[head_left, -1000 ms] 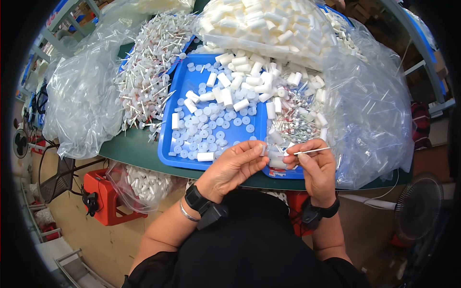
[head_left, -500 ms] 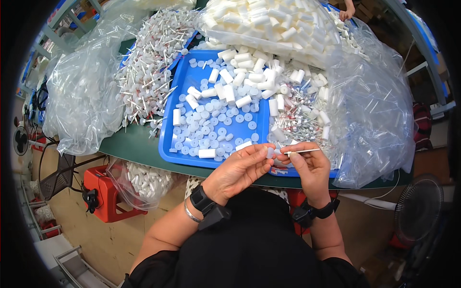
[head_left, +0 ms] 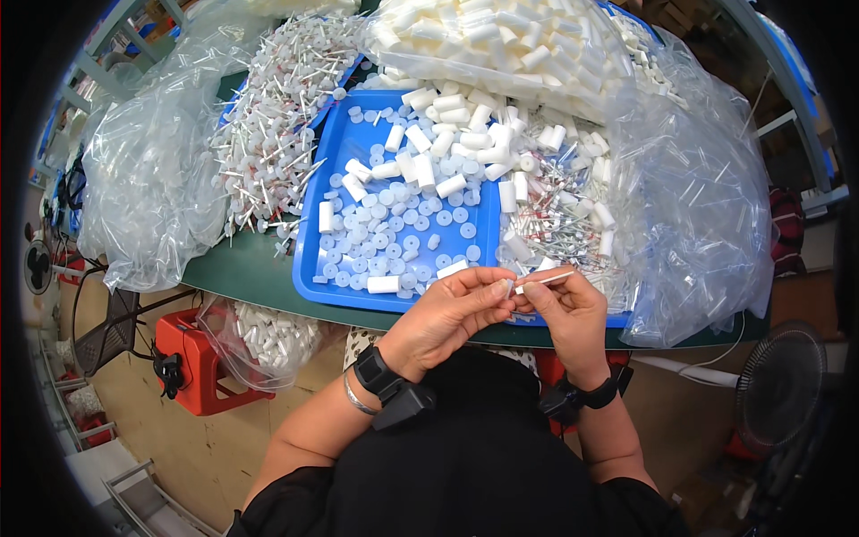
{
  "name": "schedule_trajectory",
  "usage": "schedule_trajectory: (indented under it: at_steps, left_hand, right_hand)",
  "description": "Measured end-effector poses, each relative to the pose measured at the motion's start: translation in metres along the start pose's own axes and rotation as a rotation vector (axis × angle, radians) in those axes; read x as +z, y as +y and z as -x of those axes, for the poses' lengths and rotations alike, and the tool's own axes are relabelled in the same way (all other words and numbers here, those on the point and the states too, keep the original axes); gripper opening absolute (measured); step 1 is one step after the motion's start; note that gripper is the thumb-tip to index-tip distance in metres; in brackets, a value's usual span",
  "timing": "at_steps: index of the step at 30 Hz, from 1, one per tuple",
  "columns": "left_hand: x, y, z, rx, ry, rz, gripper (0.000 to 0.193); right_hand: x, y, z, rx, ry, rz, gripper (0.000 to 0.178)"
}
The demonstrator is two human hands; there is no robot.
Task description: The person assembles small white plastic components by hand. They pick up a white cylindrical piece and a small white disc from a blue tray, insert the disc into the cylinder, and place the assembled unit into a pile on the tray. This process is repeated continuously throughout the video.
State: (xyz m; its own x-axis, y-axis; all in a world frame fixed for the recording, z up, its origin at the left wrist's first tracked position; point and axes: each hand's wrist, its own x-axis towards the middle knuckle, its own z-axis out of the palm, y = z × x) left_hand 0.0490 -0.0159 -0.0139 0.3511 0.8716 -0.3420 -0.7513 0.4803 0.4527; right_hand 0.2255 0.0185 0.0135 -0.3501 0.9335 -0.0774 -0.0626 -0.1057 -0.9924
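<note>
My left hand [head_left: 455, 310] pinches a small translucent plastic disc [head_left: 509, 287] between thumb and fingertips. In my right hand [head_left: 574, 313] is a thin white stick [head_left: 548, 279], gripped between thumb and fingers and slanting up to the right. Its lower-left end is at the disc; whether it sits in the disc's hole I cannot tell. Both hands meet over the front edge of a blue tray [head_left: 309, 228]. Loose discs [head_left: 380, 242] and white cylinders [head_left: 383, 285] lie in that tray. Thin metal-looking pins [head_left: 555, 228] are heaped beyond my right hand.
A pile of sticks with discs on them [head_left: 273, 116] rises at the left. Behind the tray lies a big clear bag of white cylinders [head_left: 510, 45]. Crumpled plastic bags [head_left: 148, 188] flank both sides. A red stool [head_left: 192, 362] and a fan [head_left: 780, 385] stand below the green table [head_left: 237, 273].
The stick in my right hand has tilted, and its end has come up to the disc. My hands have drawn closer together. Another person's hand at the far right has gone from view.
</note>
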Motion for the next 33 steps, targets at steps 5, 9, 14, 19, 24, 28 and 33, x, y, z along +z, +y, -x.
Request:
schedule_trajectory:
  at_steps: [5,9,14,19,24,28,33]
  left_hand:
    - [-0.006,-0.002,0.0,-0.024,0.033,0.135,0.027]
    - [-0.006,-0.004,-0.001,-0.015,0.053,0.056,0.027]
    - [-0.01,-0.015,-0.002,-0.012,0.014,0.116,0.031]
    - [-0.008,-0.018,-0.005,-0.036,0.019,0.131,0.032]
    - [-0.013,-0.012,-0.005,0.011,0.05,-0.003,0.032]
    - [-0.015,0.003,-0.001,0.125,0.125,0.015,0.032]
    - [-0.008,0.001,-0.002,0.063,0.158,0.035,0.032]
  right_hand:
    - [-0.008,-0.015,-0.003,-0.034,-0.109,0.39,0.01]
    - [-0.012,-0.011,-0.008,-0.624,-0.142,0.915,0.008]
    - [0.005,-0.008,0.005,-0.082,0.024,0.529,0.006]
    - [0.005,0.006,0.002,-0.603,0.048,0.858,0.008]
    - [-0.007,-0.005,0.005,-0.283,-0.06,0.677,0.009]
    - [-0.06,-0.015,0.0,-0.353,0.15,0.908,0.01]
    - [-0.086,-0.01,0.004,-0.299,0.032,1.338,0.009]
